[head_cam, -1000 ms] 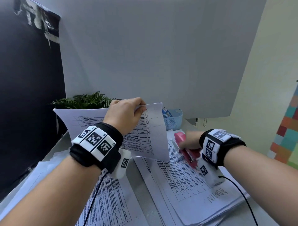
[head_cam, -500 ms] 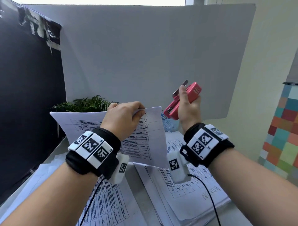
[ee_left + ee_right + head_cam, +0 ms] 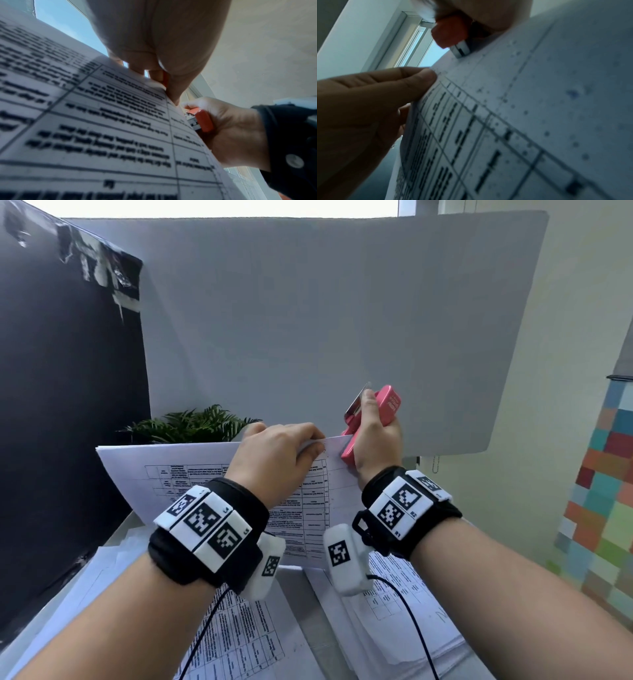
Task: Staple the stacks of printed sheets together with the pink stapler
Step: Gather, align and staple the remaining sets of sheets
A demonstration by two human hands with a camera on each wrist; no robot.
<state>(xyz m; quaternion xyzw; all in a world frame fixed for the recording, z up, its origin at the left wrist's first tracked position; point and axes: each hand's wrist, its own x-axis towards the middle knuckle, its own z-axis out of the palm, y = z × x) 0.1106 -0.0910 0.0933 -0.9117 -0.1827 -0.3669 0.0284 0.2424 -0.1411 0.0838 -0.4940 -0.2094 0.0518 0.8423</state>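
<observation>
Left hand (image 3: 274,453) pinches thin, floppy stack of white printed sheets (image 3: 191,474) near its 1 o'clock corner, right hand (image 3: 375,440) gripping rigid pink plastic stapler (image 3: 387,405) there; support beside the staple point.

Both forearms raised. Left hand (image 3: 274,453) pinches the sheets' (image 3: 191,474) top edge, thumb in front; right hand (image 3: 375,440), alongside, wraps its fingers round the stapler (image 3: 387,405).
</observation>
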